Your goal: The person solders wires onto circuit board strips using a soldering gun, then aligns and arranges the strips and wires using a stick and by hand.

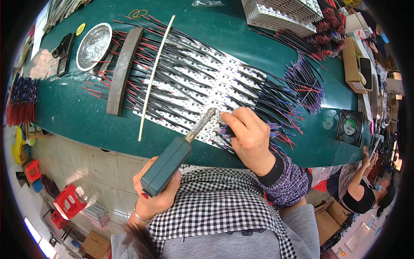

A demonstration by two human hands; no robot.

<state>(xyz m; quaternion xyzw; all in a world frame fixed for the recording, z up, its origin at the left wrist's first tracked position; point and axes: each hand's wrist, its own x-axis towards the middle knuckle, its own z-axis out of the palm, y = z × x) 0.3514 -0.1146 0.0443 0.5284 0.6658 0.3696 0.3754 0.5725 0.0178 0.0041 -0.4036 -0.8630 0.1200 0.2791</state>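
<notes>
My left hand point(151, 196) grips the green handle of a soldering iron point(172, 159). Its metal tip point(207, 115) reaches the near edge of the white strip boards point(194, 73) laid on the green table point(73, 112). My right hand point(249, 134) is closed on a bundle of thin black wires with blue and red ends point(282, 129), right beside the iron's tip. Many black and red wires lie fanned across the boards.
A dark curved bar point(124, 69) and a thin wooden stick point(156, 75) lie across the wires. A round metal dish point(92, 45) sits far left and a small fan point(351, 127) right. White perforated trays point(280, 15) are at the back. Another person point(366, 190) works at right. Red stools point(67, 200) stand on the floor.
</notes>
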